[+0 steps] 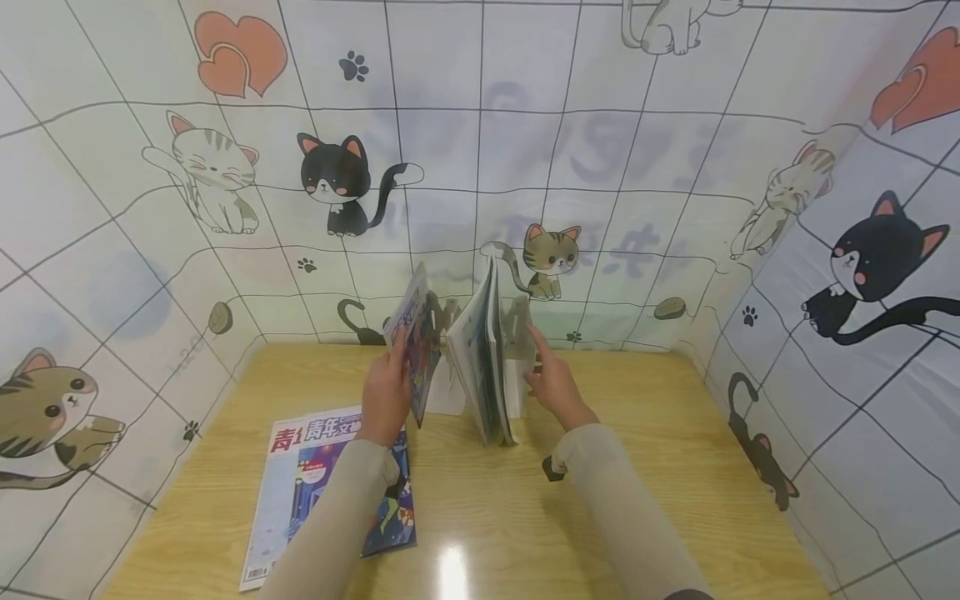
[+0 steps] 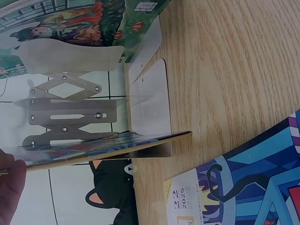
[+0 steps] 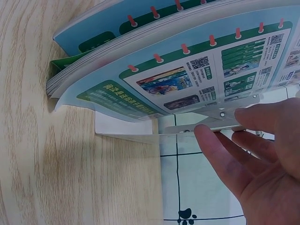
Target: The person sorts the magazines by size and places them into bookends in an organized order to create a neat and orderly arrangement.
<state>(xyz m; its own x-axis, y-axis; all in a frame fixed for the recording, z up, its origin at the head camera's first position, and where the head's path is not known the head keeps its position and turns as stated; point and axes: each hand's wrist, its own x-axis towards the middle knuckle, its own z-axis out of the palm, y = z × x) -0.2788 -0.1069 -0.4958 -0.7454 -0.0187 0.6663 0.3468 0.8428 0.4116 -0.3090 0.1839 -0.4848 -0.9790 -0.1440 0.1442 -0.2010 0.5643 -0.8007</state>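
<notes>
Two hands are busy: the left hand [image 1: 387,396] pinches an upright magazine [image 1: 422,310], while the right hand [image 1: 561,387] grips the right end of a metal rack [image 2: 72,112]. Between them, several other magazines [image 1: 480,354] stand on edge inside the rack. The left sleeve [image 1: 326,525] partly hides two overlapping flat magazines [image 1: 264,517]. The held magazine touches the left hand's fingers at the rack's left end. Riveted, crisscrossed strips join the rack's panels; the covers are colourful, the table [image 1: 637,508] wood-grained, the wall covering [image 1: 442,158] cat-printed.
</notes>
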